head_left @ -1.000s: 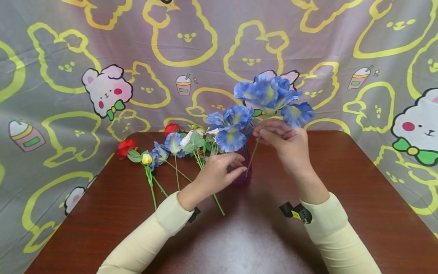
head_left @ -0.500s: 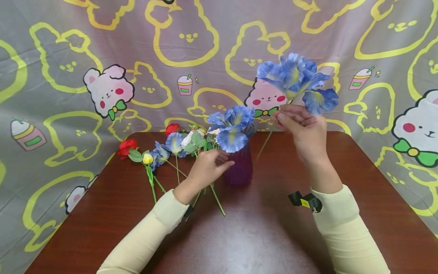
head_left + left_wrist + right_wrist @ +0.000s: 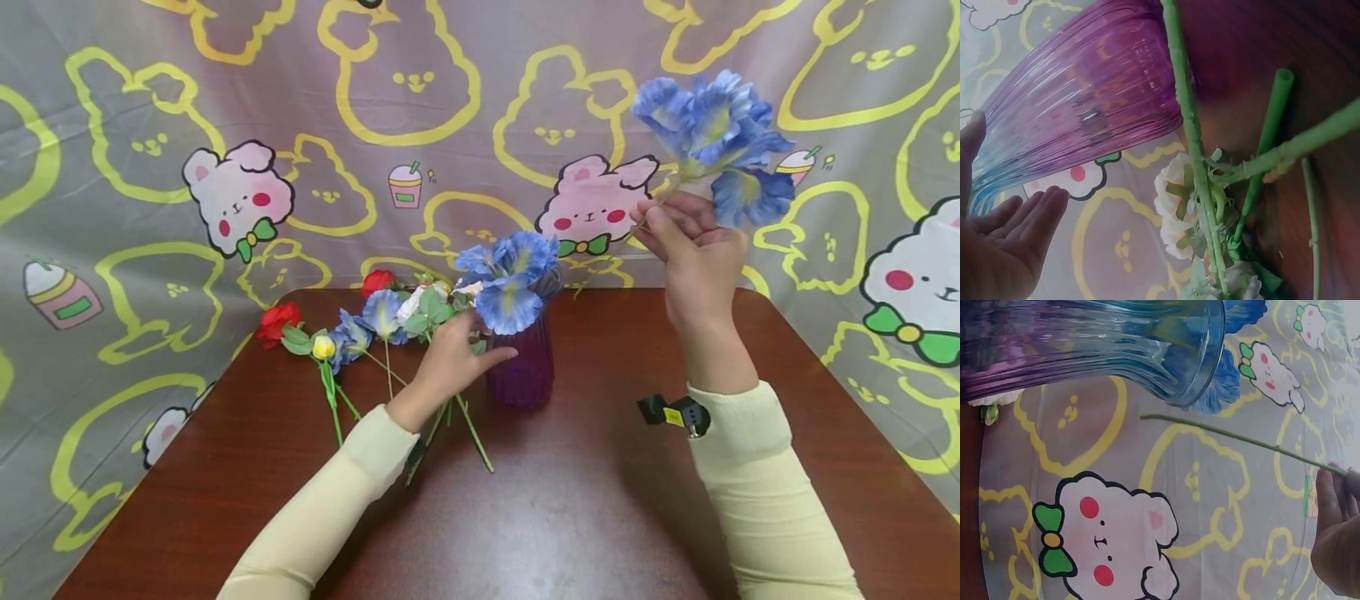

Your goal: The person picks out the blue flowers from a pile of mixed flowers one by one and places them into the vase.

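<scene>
My right hand [image 3: 701,267] pinches the thin green stem [image 3: 1222,432] of a blue iris [image 3: 708,129], raised above the table's back right. Its lower stem end hangs beside the vase mouth in the right wrist view. A ribbed glass vase [image 3: 525,379], purple below and blue towards the rim, stands upright mid-table. Another blue iris [image 3: 510,287] covers the vase's upper part in the head view; where its stem runs is hidden. Close to the vase's left side is my left hand [image 3: 450,362]. In the left wrist view its fingers [image 3: 1044,215] extend around the vase neck, holding nothing; contact is unclear.
Left of the vase lie several artificial flowers: red blooms [image 3: 279,325], a yellow bud [image 3: 323,347], blue irises [image 3: 382,312] and white blooms [image 3: 1175,209]. Their green stems [image 3: 474,433] point towards the front. A patterned cloth [image 3: 450,108] hangs behind the brown table [image 3: 570,517].
My right hand has carried the blue iris up and to the right, away from the vase. The left hand has moved slightly left and its fingers have spread.
</scene>
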The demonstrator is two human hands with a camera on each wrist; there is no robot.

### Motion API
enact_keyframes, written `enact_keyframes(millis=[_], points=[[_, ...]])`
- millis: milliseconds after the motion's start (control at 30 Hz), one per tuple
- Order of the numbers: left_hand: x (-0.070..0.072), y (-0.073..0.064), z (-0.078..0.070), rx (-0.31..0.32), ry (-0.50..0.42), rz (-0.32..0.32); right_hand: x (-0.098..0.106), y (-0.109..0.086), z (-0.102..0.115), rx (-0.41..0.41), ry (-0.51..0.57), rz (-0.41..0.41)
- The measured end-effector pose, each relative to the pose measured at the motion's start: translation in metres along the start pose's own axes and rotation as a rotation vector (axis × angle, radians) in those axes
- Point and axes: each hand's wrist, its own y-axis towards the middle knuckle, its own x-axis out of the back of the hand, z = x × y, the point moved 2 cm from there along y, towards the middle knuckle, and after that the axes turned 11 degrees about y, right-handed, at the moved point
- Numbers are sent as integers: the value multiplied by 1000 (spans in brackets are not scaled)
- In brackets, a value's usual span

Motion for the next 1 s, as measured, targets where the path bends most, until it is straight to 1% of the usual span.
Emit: enact_keyframes(millis=[100, 233, 333, 467, 633, 733, 867, 1000], points=[[-4, 1, 1, 38, 10, 42, 0, 4, 0, 28, 52, -69], [-9, 1, 1, 46, -10, 83, -2, 10, 1, 75, 79, -139], [-12, 1, 0, 33, -37, 104, -4, 13, 2, 102, 100, -150], [-15, 1, 0, 29, -48, 119, -9, 14, 1, 108, 141, -147], [-16, 1, 1, 33, -3, 108, -15, 12, -1, 88, 175, -124], [-17, 1, 1, 23, 9, 102, -17, 11, -4, 69, 191, -114], [-18, 1, 1, 7, 6, 102, -20, 10, -10, 27, 174, -114], [-18, 0, 0, -2, 2, 98, -20, 7, -21, -27, 126, -101]])
